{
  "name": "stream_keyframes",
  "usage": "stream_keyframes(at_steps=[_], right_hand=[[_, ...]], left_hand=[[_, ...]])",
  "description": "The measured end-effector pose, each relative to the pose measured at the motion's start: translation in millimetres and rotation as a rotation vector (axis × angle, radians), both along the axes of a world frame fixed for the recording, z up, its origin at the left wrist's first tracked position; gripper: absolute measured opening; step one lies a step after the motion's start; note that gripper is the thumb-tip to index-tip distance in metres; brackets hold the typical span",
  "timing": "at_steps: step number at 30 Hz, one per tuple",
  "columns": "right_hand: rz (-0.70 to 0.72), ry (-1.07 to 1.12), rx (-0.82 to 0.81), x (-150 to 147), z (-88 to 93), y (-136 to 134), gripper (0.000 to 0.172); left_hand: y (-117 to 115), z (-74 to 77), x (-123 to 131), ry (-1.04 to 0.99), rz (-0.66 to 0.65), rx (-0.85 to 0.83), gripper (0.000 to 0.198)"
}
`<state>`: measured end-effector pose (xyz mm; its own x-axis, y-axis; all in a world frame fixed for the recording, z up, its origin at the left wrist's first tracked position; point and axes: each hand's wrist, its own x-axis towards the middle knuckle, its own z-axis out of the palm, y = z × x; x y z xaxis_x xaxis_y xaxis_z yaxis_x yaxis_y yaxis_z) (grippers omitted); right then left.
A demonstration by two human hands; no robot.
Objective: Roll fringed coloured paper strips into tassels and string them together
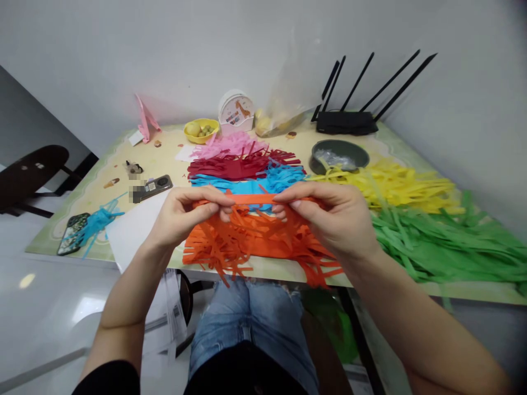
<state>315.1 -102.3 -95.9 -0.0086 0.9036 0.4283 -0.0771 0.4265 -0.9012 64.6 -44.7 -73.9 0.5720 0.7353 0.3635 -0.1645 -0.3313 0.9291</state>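
Between my two hands a folded orange tissue-paper strip [254,199] is held level above the table, its cut fringe dangling below. My left hand [193,208] pinches the left end with thumb and fingers. At the right end, my right hand [329,211] grips the same strip. Beneath them lies more orange fringed tissue paper [267,244] along the front edge. Behind it are rows of blue fringed paper [242,186], dark red fringed paper [234,168] and pink fringed paper [234,145].
Yellow fringe [415,184] and green fringe [448,241] lie at right, near a dark round pan [358,155] and a black router [346,123]. A yellow fruit bowl [201,131] stands behind. At left are blue strips [101,218], a phone [68,238] and white paper [132,233].
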Motion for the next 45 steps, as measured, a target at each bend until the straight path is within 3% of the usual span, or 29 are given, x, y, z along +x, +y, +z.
stream_keyframes(at_steps=[7,11,15,17,22,25,29,32,37,45], right_hand=[[-0.107,-0.200,0.045,-1,6.6,-5,0.010],[-0.239,-0.391,0.065,-1,7.1,-8,0.025],[-0.276,-0.479,0.069,0,5.6,-9,0.013],[-0.264,-0.491,0.071,0,5.9,-9,0.010],[-0.264,-0.522,0.066,0,9.9,-9,0.008],[-0.227,-0.478,0.024,0,11.1,-8,0.005],[-0.070,-0.215,-0.065,-2,8.8,-5,0.004],[-0.044,-0.092,-0.084,-4,4.4,-2,0.008],[-0.002,-0.033,-0.069,-3,-3.0,1,0.013],[0.033,-0.013,-0.086,-4,-11.5,8,0.016]], left_hand=[[-5,4.0,5,0.089,0.123,0.016,0.012],[-9,5.8,8,0.207,0.253,0.184,0.021],[-9,5.7,9,0.348,0.330,0.328,0.016],[-8,6.3,10,0.357,0.315,0.288,0.017],[-8,9.5,15,0.295,0.170,0.009,0.021],[-10,10.7,17,0.254,0.164,-0.057,0.021],[-14,10.0,16,0.205,0.160,-0.146,0.022],[-12,6.5,13,0.159,0.133,-0.183,0.023],[-5,-1.9,7,0.093,0.082,-0.174,0.019],[0,-16.4,6,0.090,0.103,-0.166,0.011]])
